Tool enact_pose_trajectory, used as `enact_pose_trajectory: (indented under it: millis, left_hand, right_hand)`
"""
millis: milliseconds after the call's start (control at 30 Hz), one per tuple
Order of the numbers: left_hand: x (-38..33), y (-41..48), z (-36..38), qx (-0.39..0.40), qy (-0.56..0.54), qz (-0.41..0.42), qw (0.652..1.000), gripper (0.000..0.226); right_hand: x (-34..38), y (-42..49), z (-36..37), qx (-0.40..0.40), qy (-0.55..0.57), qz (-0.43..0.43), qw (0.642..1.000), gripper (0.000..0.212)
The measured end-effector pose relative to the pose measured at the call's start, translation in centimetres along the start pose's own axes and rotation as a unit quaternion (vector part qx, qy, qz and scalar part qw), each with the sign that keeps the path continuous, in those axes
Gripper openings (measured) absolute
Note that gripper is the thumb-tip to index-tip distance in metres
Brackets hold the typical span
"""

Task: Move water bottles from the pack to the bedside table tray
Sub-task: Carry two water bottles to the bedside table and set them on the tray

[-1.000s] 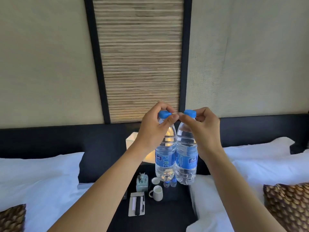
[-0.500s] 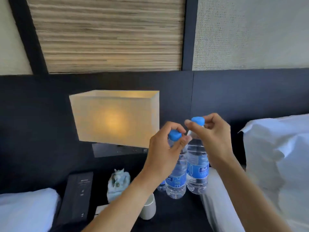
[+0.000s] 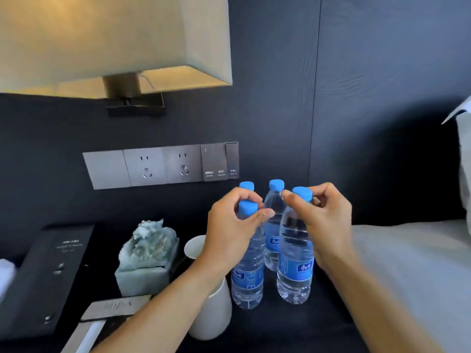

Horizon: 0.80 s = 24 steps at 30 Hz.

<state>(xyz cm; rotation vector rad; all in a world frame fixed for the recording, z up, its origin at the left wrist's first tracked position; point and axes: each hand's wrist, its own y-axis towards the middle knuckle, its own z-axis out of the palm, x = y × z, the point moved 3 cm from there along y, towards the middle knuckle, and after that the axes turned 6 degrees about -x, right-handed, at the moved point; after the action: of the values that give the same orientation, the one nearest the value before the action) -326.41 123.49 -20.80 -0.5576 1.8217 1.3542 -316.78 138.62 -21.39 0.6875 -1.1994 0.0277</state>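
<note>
On the dark bedside table (image 3: 293, 324), left hand (image 3: 229, 233) and right hand (image 3: 323, 222) each pinch a bottle neck; letting go crooked could probably knock the back bottles (image 3: 274, 225) over.

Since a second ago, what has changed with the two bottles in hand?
Both hands carried their bottles down to the dark bedside table, where they now stand or nearly stand in front of two bottles already there. The left hand still pinches the left bottle at its cap, the right hand the right bottle. Neither has let go.
</note>
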Motion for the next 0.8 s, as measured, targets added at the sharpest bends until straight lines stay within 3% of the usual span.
enact_pose_trajectory:
  millis: [333, 500, 667, 800]
  left_hand:
    - [2.8, 1.9, 0.8, -0.055, 0.004, 0.001, 0.998, 0.02]
    - [3.1, 1.0, 0.8, -0.028, 0.006, 0.019, 0.999, 0.009]
    - [3.0, 1.5, -0.7, 0.02, -0.022, -0.017, 0.999, 0.037]
    - [3.1, 1.4, -1.0, 0.052, 0.06, 0.019, 0.997, 0.041]
  right_hand:
    - [-3.6, 1.1, 1.9, 0.014, -0.019, -0.009, 1.0, 0.031]
    - [-3.3, 1.4, 1.7, 0.052, -0.067, -0.038, 0.996, 0.03]
    - [-3.1, 1.3, 0.9, 0.066, -0.125, -0.073, 0.987, 0.028]
    - [-2.5, 1.2, 0.5, 0.097, -0.197, -0.106, 0.97, 0.03]
